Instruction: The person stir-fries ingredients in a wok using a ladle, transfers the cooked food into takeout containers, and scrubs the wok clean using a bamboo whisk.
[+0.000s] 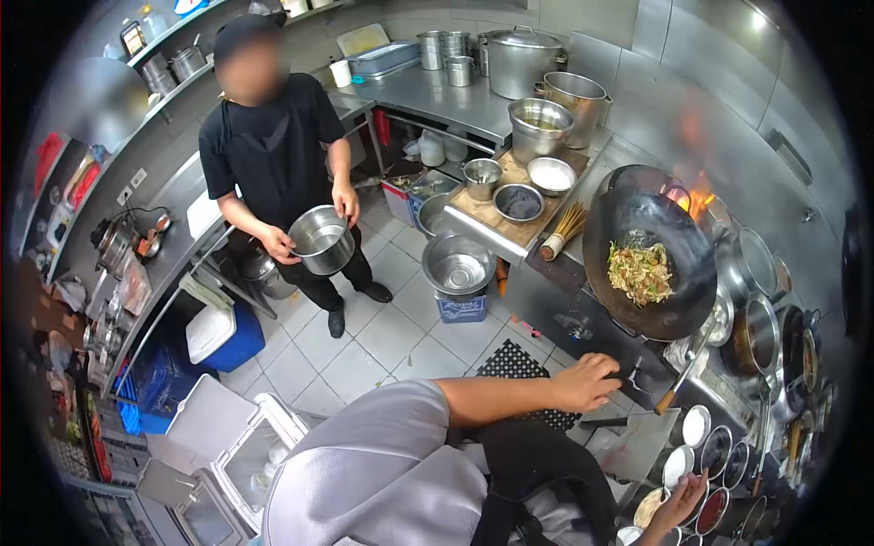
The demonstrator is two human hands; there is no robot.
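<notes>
My left hand [585, 383] reaches out at the stove's front, fingers loosely curled and apart, beside a small metal valve handle [635, 375]. It appears to hold nothing. My right hand [675, 506] is low among the seasoning bowls, fingers partly stretched, near a bowl of red sauce [712, 511]; no held object shows. A large black wok [605, 218] sits tilted on the burner with chopped, mixed food [641, 272] in it. Flames [699, 199] rise behind its far rim. A wooden-handled utensil [672, 392] lies across the stove edge to the wok's right.
Across the floor a person in black [273, 150] holds a metal pot [321, 240]. A bamboo brush [564, 230] lies left of the wok. Metal bowls [519, 203] and pots [541, 127] stand beyond. A large steel basin [459, 265] rests on a blue crate [462, 308].
</notes>
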